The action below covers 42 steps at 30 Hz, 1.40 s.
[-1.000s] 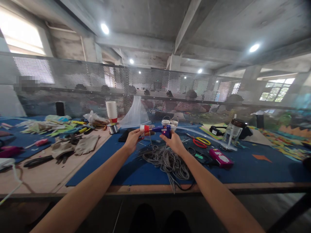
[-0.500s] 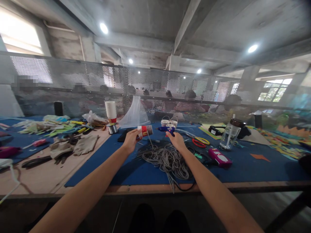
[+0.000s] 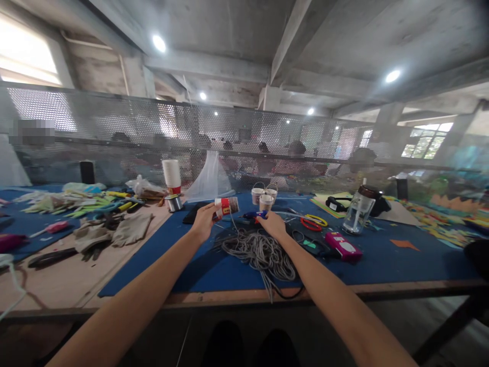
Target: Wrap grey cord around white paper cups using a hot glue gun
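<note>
My left hand (image 3: 204, 221) is closed round a red and white paper cup (image 3: 225, 206), tilted on its side, with grey cord wound about its right end. From that end the cord runs down to a loose heap of grey cord (image 3: 263, 255) on the blue mat. To the right, my right hand (image 3: 273, 224) grips a blue glue gun (image 3: 252, 215), its nozzle pointing left towards the cup and apart from it. Behind the glue gun stand several small cord-wrapped cups (image 3: 266, 202) with thin loop handles.
Right of the cord lie scissors with red and yellow handles (image 3: 313, 223), a magenta box (image 3: 343, 246) and a clear bottle (image 3: 358, 210). On the left are a paper cup stack (image 3: 171, 174), a spool (image 3: 174, 203) and work gloves (image 3: 132, 229). A perforated screen (image 3: 153, 122) runs behind the table.
My right hand has lowered the glue gun, uncovering more of the small cups behind it. The cup in my left hand stays nearly where it was. The view has shifted slightly.
</note>
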{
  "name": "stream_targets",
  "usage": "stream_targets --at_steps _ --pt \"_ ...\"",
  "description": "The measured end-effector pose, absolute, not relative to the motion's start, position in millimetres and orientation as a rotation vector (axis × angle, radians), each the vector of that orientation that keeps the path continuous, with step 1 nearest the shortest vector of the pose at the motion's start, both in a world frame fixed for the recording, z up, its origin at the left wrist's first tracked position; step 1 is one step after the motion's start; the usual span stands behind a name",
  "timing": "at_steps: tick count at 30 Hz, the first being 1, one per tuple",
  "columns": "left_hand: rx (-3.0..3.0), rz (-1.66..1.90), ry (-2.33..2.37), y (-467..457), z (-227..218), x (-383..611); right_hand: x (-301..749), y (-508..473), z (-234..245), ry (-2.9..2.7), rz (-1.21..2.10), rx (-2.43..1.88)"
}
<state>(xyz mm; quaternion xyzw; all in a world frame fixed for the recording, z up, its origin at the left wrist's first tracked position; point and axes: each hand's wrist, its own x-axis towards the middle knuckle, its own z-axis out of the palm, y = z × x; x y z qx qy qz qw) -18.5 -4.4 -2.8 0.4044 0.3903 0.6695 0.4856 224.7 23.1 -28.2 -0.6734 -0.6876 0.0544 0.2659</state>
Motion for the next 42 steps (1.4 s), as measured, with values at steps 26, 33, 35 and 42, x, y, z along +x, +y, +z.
stream_targets --at_steps 26,33,35,42 --pt "1.145 1.592 0.959 -11 -2 -16 180 6 1 -1.803 0.905 -1.079" --pt "1.231 1.564 0.991 -18 2 -11 160 -11 -13 -1.742 1.114 -0.944" --pt "1.279 1.547 1.013 -18 1 -10 162 -15 -10 -1.748 1.078 -0.909" --pt "1.451 1.483 1.094 -18 -3 -9 175 -23 3 -1.776 0.719 -1.008"
